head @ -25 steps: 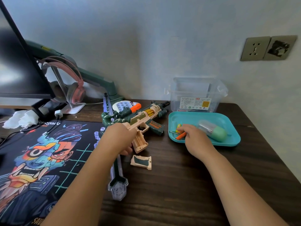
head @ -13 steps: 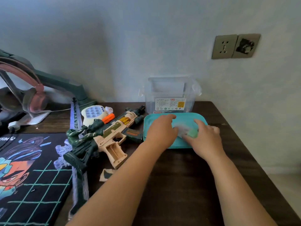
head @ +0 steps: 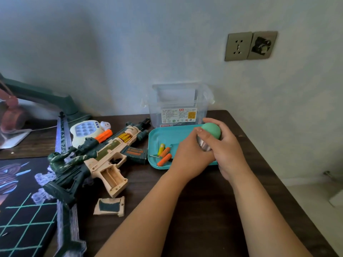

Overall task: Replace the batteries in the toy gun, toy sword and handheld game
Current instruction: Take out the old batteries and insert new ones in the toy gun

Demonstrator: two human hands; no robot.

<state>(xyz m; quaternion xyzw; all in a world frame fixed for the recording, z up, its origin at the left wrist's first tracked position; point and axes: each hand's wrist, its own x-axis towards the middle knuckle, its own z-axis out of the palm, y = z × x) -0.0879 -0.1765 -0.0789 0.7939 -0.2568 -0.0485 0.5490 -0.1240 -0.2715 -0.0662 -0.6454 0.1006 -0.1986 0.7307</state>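
we grip the green-capped capsule [head: 210,131] with both our left hand [head: 193,154] and right hand [head: 227,149], fingers wrapped tight, above the teal tray [head: 159,135].

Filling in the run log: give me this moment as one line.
hands: left hand and right hand both grip capsule case over tray | toy gun: compartment open | cover: on desk

Two bare forearms in shot, no sleeves anywhere along them, right up to the frame's lower edge. Left hand [head: 193,154] and right hand [head: 229,153] are both ungloved: no rings, no watch, no wristband. Fingernails look short and plain.
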